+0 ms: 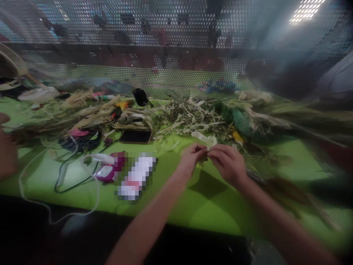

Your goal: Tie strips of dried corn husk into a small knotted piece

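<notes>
My left hand (191,160) and my right hand (230,165) meet just above the green tabletop (176,206). Both are closed in a pinch on a pale dried husk strip (206,139), which sticks up behind the fingertips. A small darker bit shows between the fingers, too blurred to name. Behind my hands lies a heap of dried leaves and husks (190,114). A yellow piece (237,136) rests beside it on the right, near a green rounded bundle (242,119).
Left of my hands are a blurred-out flat item (136,178), a dark phone (135,136), a magenta device (106,173) and a looping white cable (49,206). A perforated metal panel (165,70) stands behind. Another person's arm (7,151) enters at the left.
</notes>
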`<state>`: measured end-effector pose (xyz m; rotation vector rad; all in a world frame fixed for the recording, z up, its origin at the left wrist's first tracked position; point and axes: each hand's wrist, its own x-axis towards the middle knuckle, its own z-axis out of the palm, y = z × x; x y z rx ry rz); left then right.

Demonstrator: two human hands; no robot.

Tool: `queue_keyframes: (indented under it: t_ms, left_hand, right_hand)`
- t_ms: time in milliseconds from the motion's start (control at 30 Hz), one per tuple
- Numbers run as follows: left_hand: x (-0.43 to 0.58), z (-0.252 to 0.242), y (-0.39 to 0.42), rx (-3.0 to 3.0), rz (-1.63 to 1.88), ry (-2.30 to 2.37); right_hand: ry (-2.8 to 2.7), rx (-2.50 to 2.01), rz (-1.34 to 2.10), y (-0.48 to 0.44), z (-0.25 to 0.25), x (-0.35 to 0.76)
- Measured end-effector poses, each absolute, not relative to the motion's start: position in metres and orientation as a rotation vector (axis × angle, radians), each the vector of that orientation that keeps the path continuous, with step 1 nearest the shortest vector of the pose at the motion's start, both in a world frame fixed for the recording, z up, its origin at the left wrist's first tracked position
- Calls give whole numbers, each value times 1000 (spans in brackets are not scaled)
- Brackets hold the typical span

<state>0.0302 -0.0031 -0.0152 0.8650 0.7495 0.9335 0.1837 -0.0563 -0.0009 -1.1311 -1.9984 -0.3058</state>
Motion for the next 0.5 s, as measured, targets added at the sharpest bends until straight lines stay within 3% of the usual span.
queue_keyframes:
  t_ms: [500]
  left_hand:
    - [28,-7,-3,884,953,813]
  right_hand:
    - [-1939,-1297,-194,-52,8,183]
